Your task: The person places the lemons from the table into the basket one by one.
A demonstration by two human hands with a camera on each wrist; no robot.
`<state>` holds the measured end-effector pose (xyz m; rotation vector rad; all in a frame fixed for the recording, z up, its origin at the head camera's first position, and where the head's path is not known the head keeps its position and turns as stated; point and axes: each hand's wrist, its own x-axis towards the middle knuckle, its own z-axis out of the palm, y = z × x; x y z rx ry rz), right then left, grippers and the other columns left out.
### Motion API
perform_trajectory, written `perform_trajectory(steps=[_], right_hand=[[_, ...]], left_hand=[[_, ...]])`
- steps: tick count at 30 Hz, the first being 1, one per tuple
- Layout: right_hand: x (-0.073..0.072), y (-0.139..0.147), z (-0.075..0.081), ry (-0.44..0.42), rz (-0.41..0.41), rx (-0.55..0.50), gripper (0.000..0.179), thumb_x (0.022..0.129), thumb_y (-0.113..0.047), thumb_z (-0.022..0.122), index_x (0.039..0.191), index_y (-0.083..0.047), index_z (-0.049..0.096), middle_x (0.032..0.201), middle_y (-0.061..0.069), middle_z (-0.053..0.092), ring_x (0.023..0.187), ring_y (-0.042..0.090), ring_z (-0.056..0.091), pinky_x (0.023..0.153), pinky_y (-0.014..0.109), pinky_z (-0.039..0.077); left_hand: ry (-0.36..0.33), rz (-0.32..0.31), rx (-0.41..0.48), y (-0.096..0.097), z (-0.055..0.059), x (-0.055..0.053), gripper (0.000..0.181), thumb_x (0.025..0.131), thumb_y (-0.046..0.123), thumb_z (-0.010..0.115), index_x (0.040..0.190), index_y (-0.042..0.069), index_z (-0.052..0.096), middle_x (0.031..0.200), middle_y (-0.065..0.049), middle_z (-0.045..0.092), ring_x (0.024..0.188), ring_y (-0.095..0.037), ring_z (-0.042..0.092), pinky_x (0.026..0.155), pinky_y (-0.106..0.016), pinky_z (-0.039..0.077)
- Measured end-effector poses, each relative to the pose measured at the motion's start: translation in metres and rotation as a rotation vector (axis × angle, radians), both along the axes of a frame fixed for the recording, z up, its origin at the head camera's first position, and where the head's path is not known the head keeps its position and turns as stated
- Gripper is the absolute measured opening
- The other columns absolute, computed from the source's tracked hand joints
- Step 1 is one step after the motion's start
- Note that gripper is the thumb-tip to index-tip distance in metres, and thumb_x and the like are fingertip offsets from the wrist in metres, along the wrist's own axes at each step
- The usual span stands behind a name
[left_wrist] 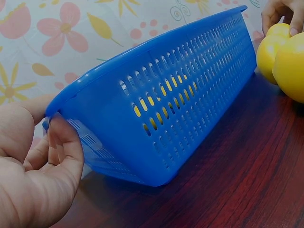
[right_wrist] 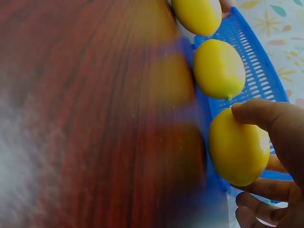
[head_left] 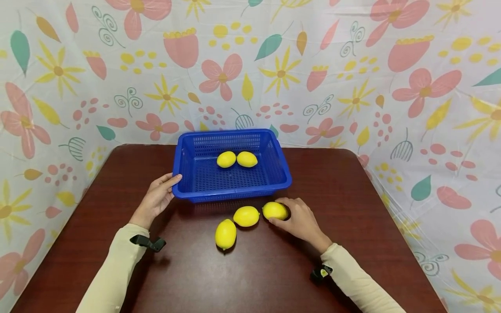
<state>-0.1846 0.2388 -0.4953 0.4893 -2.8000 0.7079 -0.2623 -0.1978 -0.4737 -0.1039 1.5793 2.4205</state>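
Note:
A blue perforated plastic basket (head_left: 188, 174) stands on the table with two lemons (head_left: 247, 159) inside. My left hand (head_left: 156, 198) pinches its left rim, thumb on top and fingers curled beneath, as the left wrist view also shows. In front of the basket, my right hand (head_left: 299, 219) holds a lemon (head_left: 275, 211) between thumb and fingers. The right wrist view shows the thumb over one end of this lemon (right_wrist: 237, 147) and fingers behind it. Two more lemons, a middle one (head_left: 246, 216) and a nearer one (head_left: 225, 234), lie to its left.
The dark reddish-brown wooden table (head_left: 188, 278) ends at a floral curtain (head_left: 274, 87) behind the basket and along both sides. Black straps (head_left: 148, 242) sit around both sleeved wrists.

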Motion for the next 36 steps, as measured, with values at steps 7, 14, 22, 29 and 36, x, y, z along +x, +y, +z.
perform_trajectory(steps=[7,14,22,29,36], right_hand=[[0.006,-0.001,0.003,0.005,-0.019,-0.019,0.059,0.079,-0.05,0.086,0.125,-0.016,0.069,0.117,0.0,0.072,0.094,0.021,0.06,0.077,0.038,0.052],[0.01,0.002,0.018,0.025,-0.031,-0.068,0.059,0.079,-0.048,0.087,0.126,-0.017,0.069,0.117,0.0,0.072,0.095,0.027,0.061,0.077,0.038,0.049],[0.015,0.002,0.051,0.042,-0.028,-0.071,0.058,0.079,-0.047,0.088,0.125,-0.016,0.069,0.113,0.002,0.072,0.089,0.024,0.059,0.072,0.035,0.047],[0.013,-0.002,0.085,0.055,0.011,-0.055,0.061,0.079,-0.047,0.088,0.126,-0.014,0.069,0.117,0.002,0.072,0.096,0.021,0.058,0.078,0.039,0.051],[-0.003,-0.014,0.119,0.078,0.09,-0.025,0.059,0.08,-0.045,0.088,0.126,-0.013,0.07,0.118,0.002,0.072,0.095,0.021,0.057,0.077,0.038,0.051]], left_hand=[[-0.002,0.001,0.003,0.0,-0.001,-0.001,0.028,0.102,0.016,0.066,0.123,0.004,0.053,0.101,-0.002,0.073,0.087,-0.01,0.072,0.08,-0.023,0.06],[-0.005,0.002,0.017,0.0,-0.001,-0.001,0.026,0.102,0.016,0.066,0.121,0.005,0.053,0.101,-0.002,0.073,0.086,-0.009,0.072,0.08,-0.022,0.06],[-0.006,-0.003,0.003,0.0,0.0,-0.002,0.028,0.101,0.017,0.067,0.122,0.004,0.053,0.101,-0.002,0.073,0.088,-0.01,0.072,0.08,-0.022,0.06],[0.001,-0.006,-0.003,0.0,0.0,-0.003,0.027,0.102,0.017,0.065,0.122,0.004,0.052,0.101,-0.002,0.073,0.087,-0.01,0.072,0.08,-0.022,0.06],[-0.002,-0.002,0.003,-0.001,-0.001,-0.002,0.027,0.102,0.016,0.065,0.123,0.004,0.052,0.101,-0.002,0.073,0.087,-0.01,0.072,0.08,-0.022,0.06]])
